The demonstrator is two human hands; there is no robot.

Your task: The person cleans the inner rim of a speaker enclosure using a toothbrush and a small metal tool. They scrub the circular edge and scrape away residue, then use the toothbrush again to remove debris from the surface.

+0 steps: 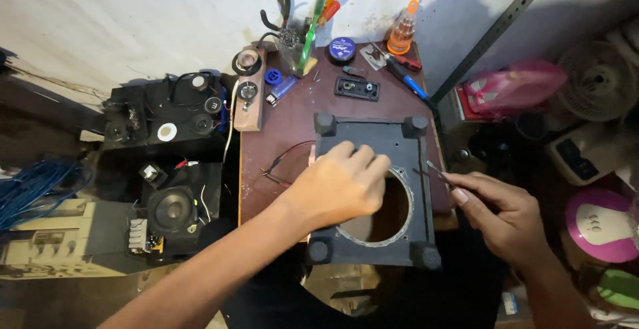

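Note:
A dark grey speaker box with four round feet and a large round hole lies on a small brown table. My left hand rests palm down on the box's left side, covering part of the hole's rim. At the box's right edge, my right hand pinches a thin metal tool between thumb and fingers, its tip pointing at the box's right side. Red and black wires trail from under the box onto the table.
Screwdrivers, pliers, a round tin, a lighter and a black terminal plate crowd the table's far end. Left are loose speakers and circuit parts on black boxes. Right stand a metal shelf post, a pink bag and fans.

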